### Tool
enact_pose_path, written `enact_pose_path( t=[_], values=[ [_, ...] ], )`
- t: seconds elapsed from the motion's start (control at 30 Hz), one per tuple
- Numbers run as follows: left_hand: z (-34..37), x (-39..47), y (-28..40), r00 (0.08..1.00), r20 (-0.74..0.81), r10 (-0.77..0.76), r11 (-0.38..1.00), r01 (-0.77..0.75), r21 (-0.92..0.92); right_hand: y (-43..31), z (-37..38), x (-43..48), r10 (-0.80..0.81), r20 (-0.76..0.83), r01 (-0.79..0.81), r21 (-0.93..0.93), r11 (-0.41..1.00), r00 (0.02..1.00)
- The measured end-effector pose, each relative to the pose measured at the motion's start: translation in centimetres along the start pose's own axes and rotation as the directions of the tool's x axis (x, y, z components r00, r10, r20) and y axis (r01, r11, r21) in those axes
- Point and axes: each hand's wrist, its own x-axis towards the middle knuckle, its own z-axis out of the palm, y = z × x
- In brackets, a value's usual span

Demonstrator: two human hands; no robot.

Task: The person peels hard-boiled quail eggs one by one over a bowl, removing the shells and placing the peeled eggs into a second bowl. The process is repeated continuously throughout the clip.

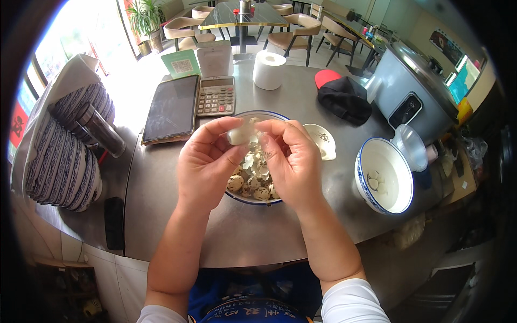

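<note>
My left hand holds a white quail egg between thumb and fingers, its visible end bare of shell. At the egg's right side my right hand pinches a thin, translucent shell piece, partly blurred. Both hands are above a blue-rimmed bowl. Inside it lie speckled quail eggs and broken shell pieces; the hands hide parts of the bowl. To the right, a blue-and-white bowl holds several peeled eggs in what looks like clear liquid.
On the steel counter stand a small white dish, calculator, tablet, paper roll and black cap. Stacked bowls and a dark phone-like object are left; a large cooker stands right.
</note>
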Motion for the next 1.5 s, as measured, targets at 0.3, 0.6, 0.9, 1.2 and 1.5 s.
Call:
enact_pose_path(
  t=[0.3, 0.6, 0.9, 1.2, 1.5],
  values=[
    [1.3, -0.7, -0.2, 0.994, 0.025, 0.107, 0.988, -0.109, 0.110, 0.3, 0.8, 0.1, -0.144, -0.053, 0.149, 0.095, 0.984, 0.988],
    [1.2, -0.3, -0.8, 0.941, 0.116, 0.317, 0.871, -0.338, 0.358, -0.1, 0.5, 0.0, -0.313, -0.076, 0.292, -0.206, 0.934, 0.947],
    [1.2, -0.3, -0.7, 0.914, 0.147, 0.378, 0.809, -0.403, 0.428, 0.3, 0.5, 0.0, -0.347, -0.081, 0.315, -0.265, 0.911, 0.934],
    [1.0, -0.7, -0.8, 0.975, 0.098, 0.201, 0.943, -0.220, 0.250, 0.2, 0.5, -0.1, -0.238, -0.134, 0.202, -0.237, 0.950, 0.962],
    [1.0, -0.7, -0.1, 0.993, 0.073, 0.091, 0.984, -0.101, 0.144, -0.1, 0.9, -0.1, -0.145, -0.096, 0.146, 0.006, 0.989, 0.985]
  ],
)
